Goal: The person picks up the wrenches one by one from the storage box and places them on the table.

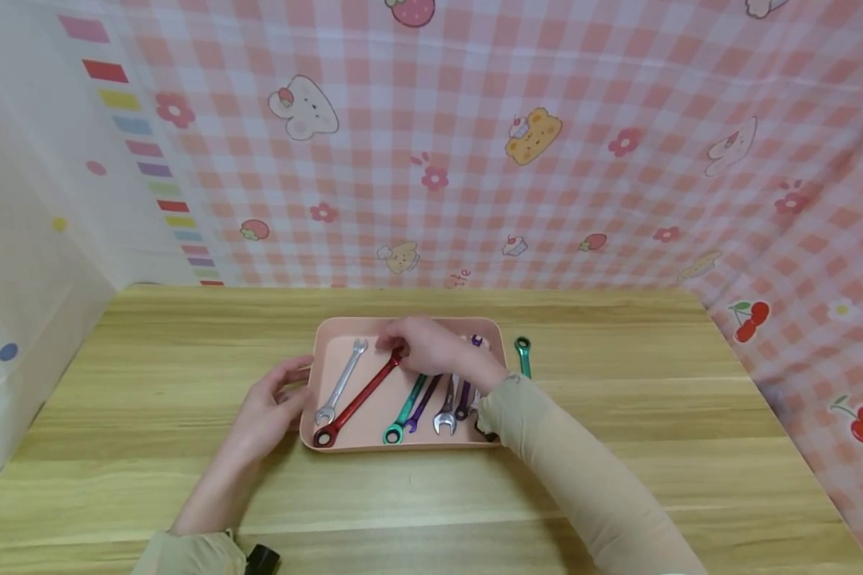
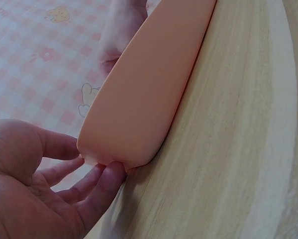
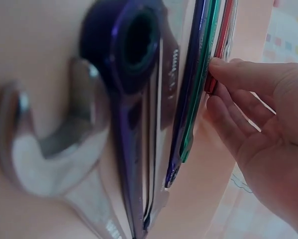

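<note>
A pink tray [image 1: 374,327] on the wooden table holds several wrenches. Inside it, my right hand [image 1: 431,347] pinches the upper end of a red ratchet wrench [image 1: 363,395] between thumb and fingers, as the right wrist view also shows. The wrench's ring end lies at the tray's near left corner. A silver wrench [image 1: 344,382] lies left of it. To its right are a green ratchet wrench [image 1: 405,411], purple wrenches [image 1: 426,403] and a silver open-end wrench [image 1: 445,415]. My left hand [image 1: 273,403] touches the tray's left wall from outside with its fingertips.
Another green wrench [image 1: 523,357] lies on the table [image 1: 618,359] just right of the tray, partly hidden by the right sleeve. A pink checked cloth [image 1: 475,200] hangs behind the table.
</note>
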Tool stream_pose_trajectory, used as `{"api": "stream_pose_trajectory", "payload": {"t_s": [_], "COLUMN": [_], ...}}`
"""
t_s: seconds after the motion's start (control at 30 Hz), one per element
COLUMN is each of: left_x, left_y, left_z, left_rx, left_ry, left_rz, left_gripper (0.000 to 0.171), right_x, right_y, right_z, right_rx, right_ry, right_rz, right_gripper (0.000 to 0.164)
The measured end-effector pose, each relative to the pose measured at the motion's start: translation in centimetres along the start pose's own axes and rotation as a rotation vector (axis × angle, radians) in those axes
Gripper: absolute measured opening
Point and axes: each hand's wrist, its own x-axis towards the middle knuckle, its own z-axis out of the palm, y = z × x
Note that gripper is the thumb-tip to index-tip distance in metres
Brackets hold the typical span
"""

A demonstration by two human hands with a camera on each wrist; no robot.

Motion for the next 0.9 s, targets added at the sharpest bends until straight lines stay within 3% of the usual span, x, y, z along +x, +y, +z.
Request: {"api": "stream_pose_trajectory", "payload": {"t_s": [0.27,0.53,0.9], "left_x": [0.03,0.04,-0.12], "left_y": [0.02,0.03,0.01], "left_z": [-0.02,-0.03,-0.06], "left_rx": [0.011,0.005,-0.025], "left_ry": [0.000,0.000,-0.001], "left_rz": [0.012,0.030,0.026], "left_gripper": [0.057,0.056,0.057], "right_x": [0.03,0.30,-0.57], "right_y": [-0.34,-0.22,-0.33], "right_z": [-0.22,-0.33,-0.98], "right_rx": [-0.140,-0.163,-0.163], "right_ry": [-0.040,-0.124,-0.088], "right_rz": [-0.039,-0.099,-0.021], "right_gripper": [0.034,0.034,0.042]}}
